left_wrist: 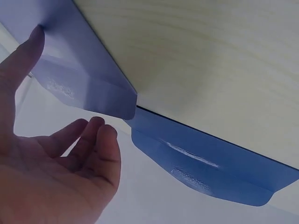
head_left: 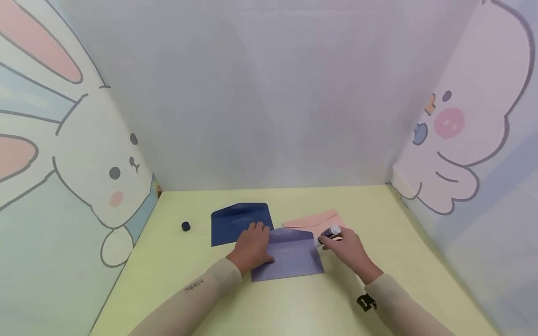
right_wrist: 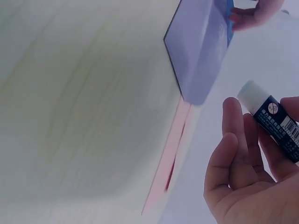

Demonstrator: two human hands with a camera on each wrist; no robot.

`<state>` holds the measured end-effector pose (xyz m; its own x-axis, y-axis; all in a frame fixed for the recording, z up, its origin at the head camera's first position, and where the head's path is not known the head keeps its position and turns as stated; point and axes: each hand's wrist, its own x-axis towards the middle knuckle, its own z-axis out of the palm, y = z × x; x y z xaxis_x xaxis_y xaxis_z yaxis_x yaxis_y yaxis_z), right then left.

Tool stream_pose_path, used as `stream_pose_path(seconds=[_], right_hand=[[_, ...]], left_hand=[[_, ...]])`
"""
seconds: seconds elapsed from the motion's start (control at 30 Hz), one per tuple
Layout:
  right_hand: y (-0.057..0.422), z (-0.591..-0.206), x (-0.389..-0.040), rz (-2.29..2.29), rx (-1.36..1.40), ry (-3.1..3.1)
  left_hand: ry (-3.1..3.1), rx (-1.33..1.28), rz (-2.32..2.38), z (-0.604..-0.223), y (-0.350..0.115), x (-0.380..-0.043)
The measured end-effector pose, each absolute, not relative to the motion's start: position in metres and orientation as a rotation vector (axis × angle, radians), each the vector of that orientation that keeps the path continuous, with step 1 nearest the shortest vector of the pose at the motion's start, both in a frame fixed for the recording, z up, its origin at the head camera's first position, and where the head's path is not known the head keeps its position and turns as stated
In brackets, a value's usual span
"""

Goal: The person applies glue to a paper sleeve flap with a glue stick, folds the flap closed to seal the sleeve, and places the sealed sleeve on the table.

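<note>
A purple envelope point(head_left: 292, 261) lies with its flap unfolded on the far side, and a wet-looking sheen shows on that flap in the left wrist view. On its left part rests my left hand point(head_left: 252, 245), the thumb pressing the paper and the loosely bent fingers near the flap edge. My right hand point(head_left: 353, 254) holds a glue stick point(right_wrist: 279, 122) with a dark label, tilted at the envelope's right edge. A dark blue envelope point(head_left: 233, 227), its flap also unfolded and shiny, lies behind to the left. Partly covered by the purple one is a pink envelope point(head_left: 313, 221).
A small black cap point(head_left: 186, 226) sits on the pale yellow table point(head_left: 168, 284), left of the blue envelope. Cartoon-printed walls point(head_left: 96, 177) border the table at both sides, with a plain grey wall point(head_left: 269, 116) behind.
</note>
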<state>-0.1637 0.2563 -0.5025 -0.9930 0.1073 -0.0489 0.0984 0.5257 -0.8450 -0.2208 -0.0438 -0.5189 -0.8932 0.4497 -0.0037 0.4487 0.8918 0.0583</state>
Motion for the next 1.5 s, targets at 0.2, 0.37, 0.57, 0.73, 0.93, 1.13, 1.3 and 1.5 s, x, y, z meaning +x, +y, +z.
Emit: stream_pose_path(seconds=[0.2,0.37,0.57,0.73,0.93,1.13,1.3,1.5], right_hand=[[0.297,-0.489,-0.144,1.462,-0.273,-2.695],[0.325,-0.480,-0.128,1.504,-0.399,-2.652],[0.339,-0.479,-0.118,1.549,-0.474,-2.621],[0.340,-0.483,-0.116,1.551,-0.481,-2.628],[0.337,-0.483,-0.116,1.546,-0.477,-2.632],[0.330,-0.484,-0.121,1.568,-0.463,-2.620],[0.327,-0.486,-0.123,1.545,-0.465,-2.638],[0.325,-0.487,-0.123,1.541,-0.482,-2.642]], left_hand=[[3.028,0.753,0.130,-0.518,-0.044,-0.221],[3.049,0.819,0.132,-0.520,-0.044,-0.219],[2.897,0.847,0.257,-0.515,-0.044,-0.219],[2.666,0.716,0.448,-0.512,-0.043,-0.223],[2.624,0.538,0.550,-0.516,-0.030,-0.224],[2.795,0.378,0.452,-0.525,-0.006,-0.218],[2.882,0.323,0.345,-0.529,0.003,-0.218],[2.877,0.337,0.460,-0.533,0.001,-0.220]])
